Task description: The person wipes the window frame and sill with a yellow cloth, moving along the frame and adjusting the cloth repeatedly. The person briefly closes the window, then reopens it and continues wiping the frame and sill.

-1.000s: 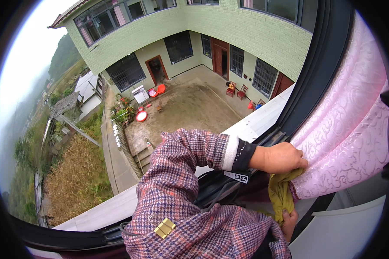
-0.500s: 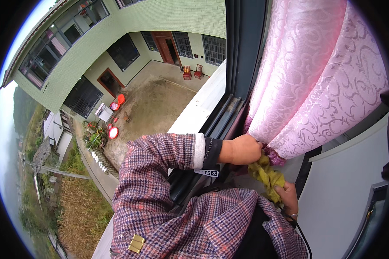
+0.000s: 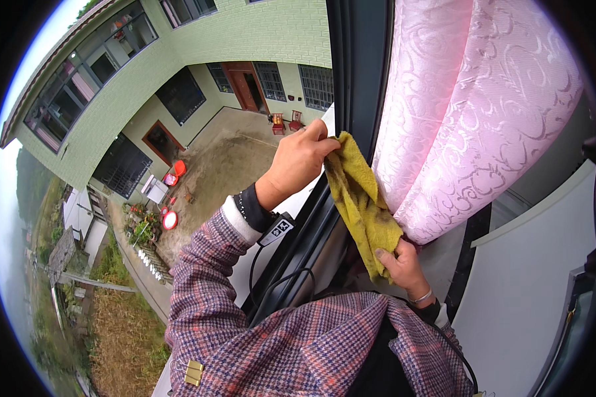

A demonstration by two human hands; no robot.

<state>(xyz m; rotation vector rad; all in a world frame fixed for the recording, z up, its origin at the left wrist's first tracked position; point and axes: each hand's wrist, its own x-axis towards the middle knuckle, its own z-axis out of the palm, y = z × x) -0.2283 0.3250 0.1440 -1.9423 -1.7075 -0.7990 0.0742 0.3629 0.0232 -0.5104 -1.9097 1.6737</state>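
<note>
A yellow-green cloth (image 3: 363,210) with dark stains hangs stretched between my two hands, over the inner side of the window frame. My left hand (image 3: 299,157) pinches its upper corner above the dark window track (image 3: 311,231). Lower down and to the right, my right hand (image 3: 407,268) grips the other end, thumb on top. Just behind the cloth hangs a pink patterned curtain (image 3: 470,112), its lower end close to my right hand. A small black device with a white label (image 3: 276,231) and a cable sits by my left wrist.
Outside, well below, lies a courtyard (image 3: 238,149) with red chairs (image 3: 286,122), basins and plants, beside a pale green building (image 3: 245,40). The dark upright window frame (image 3: 352,79) stands ahead. On the right is a white curved panel (image 3: 530,258). A black cable runs past my right sleeve.
My left hand has moved up and left from the curtain's lower end, drawing the cloth out. The cloth was bunched and is now spread. My right hand has shifted slightly up and left.
</note>
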